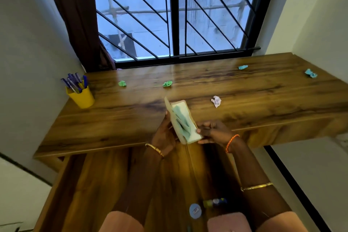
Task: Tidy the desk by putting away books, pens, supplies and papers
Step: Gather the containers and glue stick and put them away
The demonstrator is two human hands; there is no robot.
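A small cream case (185, 122), its lid open and pale green sheets showing inside, hangs above the front edge of the wooden desk (244, 96). My left hand (163, 135) grips its left side. My right hand (212, 132) pinches its lower right corner. Crumpled paper lies on the desk: two green balls (122, 83) (167, 83), a white one (216, 101), and two teal ones (243, 67) (311, 73). A yellow cup (81, 96) full of blue pens stands at the desk's left end.
Below the desk an open wooden drawer (94, 184) holds a round blue sharpener (195, 210), a glue stick (215, 202) and a pink box (228, 222). A barred window and a brown curtain (79, 15) stand behind the desk. Walls close both sides.
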